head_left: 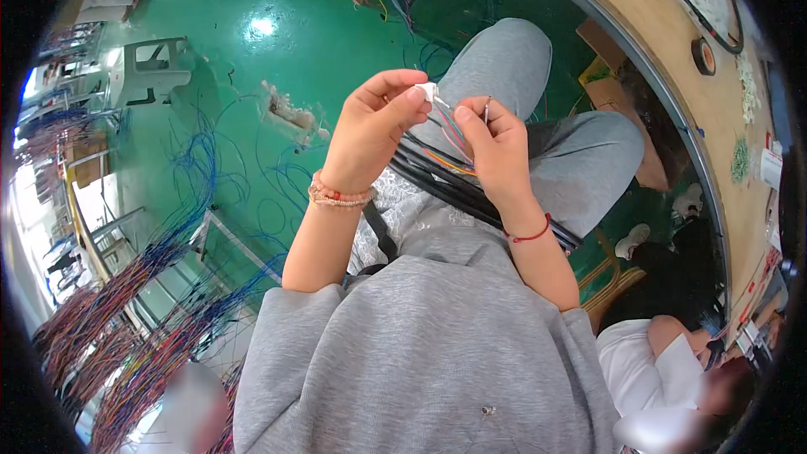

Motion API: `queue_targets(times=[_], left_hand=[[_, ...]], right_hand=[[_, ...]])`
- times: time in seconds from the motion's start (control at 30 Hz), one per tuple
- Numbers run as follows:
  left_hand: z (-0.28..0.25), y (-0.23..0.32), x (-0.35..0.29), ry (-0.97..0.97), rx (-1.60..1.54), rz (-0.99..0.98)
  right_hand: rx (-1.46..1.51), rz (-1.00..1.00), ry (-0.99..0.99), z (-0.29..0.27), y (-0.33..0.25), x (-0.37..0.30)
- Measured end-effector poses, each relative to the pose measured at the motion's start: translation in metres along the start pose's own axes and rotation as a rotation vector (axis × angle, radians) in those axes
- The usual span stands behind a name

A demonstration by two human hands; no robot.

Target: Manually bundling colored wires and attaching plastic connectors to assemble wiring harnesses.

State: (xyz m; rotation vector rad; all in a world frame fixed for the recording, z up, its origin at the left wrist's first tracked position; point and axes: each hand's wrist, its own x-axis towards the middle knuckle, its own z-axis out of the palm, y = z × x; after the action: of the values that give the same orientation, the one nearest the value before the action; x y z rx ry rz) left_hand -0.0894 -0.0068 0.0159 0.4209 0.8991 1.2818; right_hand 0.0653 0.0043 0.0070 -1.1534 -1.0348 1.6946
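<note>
Above my lap, my left hand (374, 126) pinches a small white plastic connector (429, 91) between thumb and fingertips. Close beside it on the right, my right hand (501, 151) is closed on a thin wire (445, 105) whose end reaches the connector; whether it sits inside a hole I cannot tell. Pink, teal and orange wires (455, 136) hang below the fingers. They lead toward a bundle of thick black cables (445, 191) that lies across my thighs and passes under my right wrist.
A wooden workbench (651, 42) with a metal edge curves along the right, bearing a roll of black tape (704, 56). A co-worker in white (647, 370) sits at lower right. Piles of coloured wires (143, 328) hang at left. A grey-white plastic stool (151, 71) stands on the green floor (227, 0).
</note>
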Motion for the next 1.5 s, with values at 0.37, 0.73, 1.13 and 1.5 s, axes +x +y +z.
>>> queue_targets(times=[0.37,0.73,1.13,1.5], left_hand=[[0.01,0.017,-0.004,0.086,0.555,0.109],[0.0,0.007,-0.002,0.021,0.264,0.096],[0.0,0.012,-0.003,-0.127,0.449,0.237],[-0.002,0.019,-0.006,-0.227,0.865,0.301]], right_hand=[[-0.182,-0.093,0.026,0.001,-0.001,-0.006],[0.069,0.074,0.038,-0.003,-0.007,-0.003],[0.01,0.119,-0.086,-0.008,-0.004,-0.001],[-0.105,0.008,-0.053,0.001,0.001,-0.006]])
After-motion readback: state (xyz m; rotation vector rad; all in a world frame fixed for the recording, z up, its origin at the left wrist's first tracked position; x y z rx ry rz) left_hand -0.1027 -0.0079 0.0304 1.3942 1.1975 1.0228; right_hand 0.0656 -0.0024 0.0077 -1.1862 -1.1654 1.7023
